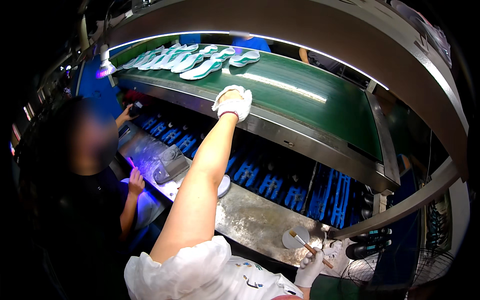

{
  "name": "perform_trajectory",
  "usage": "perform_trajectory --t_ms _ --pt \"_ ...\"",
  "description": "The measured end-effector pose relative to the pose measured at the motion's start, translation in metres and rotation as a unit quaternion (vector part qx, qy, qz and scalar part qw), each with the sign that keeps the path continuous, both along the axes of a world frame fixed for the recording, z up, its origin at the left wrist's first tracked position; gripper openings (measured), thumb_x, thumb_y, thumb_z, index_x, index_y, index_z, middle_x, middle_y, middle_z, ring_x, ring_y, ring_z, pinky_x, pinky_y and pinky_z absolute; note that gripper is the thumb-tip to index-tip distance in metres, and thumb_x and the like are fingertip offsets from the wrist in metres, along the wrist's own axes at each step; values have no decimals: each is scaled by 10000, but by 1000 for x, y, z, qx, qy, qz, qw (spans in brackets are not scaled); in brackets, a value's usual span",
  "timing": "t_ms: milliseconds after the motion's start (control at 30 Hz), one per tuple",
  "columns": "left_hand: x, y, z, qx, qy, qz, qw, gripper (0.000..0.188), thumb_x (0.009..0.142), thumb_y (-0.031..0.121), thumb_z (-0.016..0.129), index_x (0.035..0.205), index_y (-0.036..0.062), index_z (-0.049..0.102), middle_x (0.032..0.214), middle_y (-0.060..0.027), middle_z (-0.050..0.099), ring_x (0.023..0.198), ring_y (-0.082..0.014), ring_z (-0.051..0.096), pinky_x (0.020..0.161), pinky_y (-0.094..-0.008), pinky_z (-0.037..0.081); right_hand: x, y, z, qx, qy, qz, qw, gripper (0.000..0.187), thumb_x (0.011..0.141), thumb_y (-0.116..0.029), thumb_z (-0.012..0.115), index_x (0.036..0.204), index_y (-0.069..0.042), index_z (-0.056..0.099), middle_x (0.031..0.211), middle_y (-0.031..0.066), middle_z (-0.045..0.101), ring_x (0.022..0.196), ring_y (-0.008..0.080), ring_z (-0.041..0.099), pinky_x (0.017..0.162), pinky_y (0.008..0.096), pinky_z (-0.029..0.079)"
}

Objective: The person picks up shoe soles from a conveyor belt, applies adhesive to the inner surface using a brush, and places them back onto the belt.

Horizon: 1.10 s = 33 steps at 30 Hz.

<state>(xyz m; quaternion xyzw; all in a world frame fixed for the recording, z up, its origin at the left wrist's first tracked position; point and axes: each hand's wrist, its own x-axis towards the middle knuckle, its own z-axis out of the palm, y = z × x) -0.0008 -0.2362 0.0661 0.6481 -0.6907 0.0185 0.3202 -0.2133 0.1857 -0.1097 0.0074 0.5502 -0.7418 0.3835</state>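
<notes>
My left hand (234, 103), in a white glove, is stretched out over the near metal edge of the green conveyor belt (310, 117); its fingers are hidden, so I cannot see whether it holds anything. Beyond it on the belt lie several white and teal shoe soles (201, 70), close together towards the left. My right hand (310, 268), also gloved, is closed round the wooden handle of a brush (314, 250). The bristles are over a round, pale dish (295, 238) on the metal bench. Beside my left forearm, a white rounded object (224, 185) is partly hidden.
A person (95, 200) sits at the left, one hand holding a lit purple stick (132, 162). A grey block-like device (170, 164) sits on the metal bench (250, 212). Blue racks (245, 172) run below the belt. Dark shoes (369, 245) and a wire guard (362, 267) are at right.
</notes>
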Motion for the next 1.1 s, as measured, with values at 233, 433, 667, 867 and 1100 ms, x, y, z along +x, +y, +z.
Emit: perform_trajectory --t_ms 233,433,667,867,1100 --pt "0 0 0 14 -22 -12 1000 449 863 398 393 948 39 647 993 -182 629 941 -354 593 841 -436 451 3 2 3 12 -3 -6 1000 240 904 -274 465 984 -53 515 689 14 480 466 55 388 380 175 270" --pt "-1 -4 -2 16 -38 -2 999 451 854 396 386 941 48 660 980 -169 640 934 -345 602 832 -434 460 9 -1 8 31 -14 -25 999 227 883 -277 508 975 -71 524 678 -4 470 461 47 344 377 181 240" --pt "0 -12 -7 5 -27 4 1000 449 848 408 397 907 65 680 959 -152 655 912 -328 619 816 -422 474 6 0 1 26 -3 -17 1000 238 888 -288 503 985 -72 524 679 -6 470 468 48 355 380 184 251" --pt "1 -3 -2 14 -21 -11 1000 452 856 393 387 936 36 652 972 -179 635 922 -350 600 821 -431 459 8 -5 5 24 -10 -18 1000 240 895 -277 476 977 -57 526 678 1 465 475 55 373 386 188 269" --pt "1 -1 1 20 -6 -13 1000 463 851 407 389 929 36 655 963 -179 637 921 -349 602 816 -429 458 12 -8 7 33 -12 -19 999 238 890 -281 478 979 -66 528 676 -4 462 472 54 367 384 189 263"
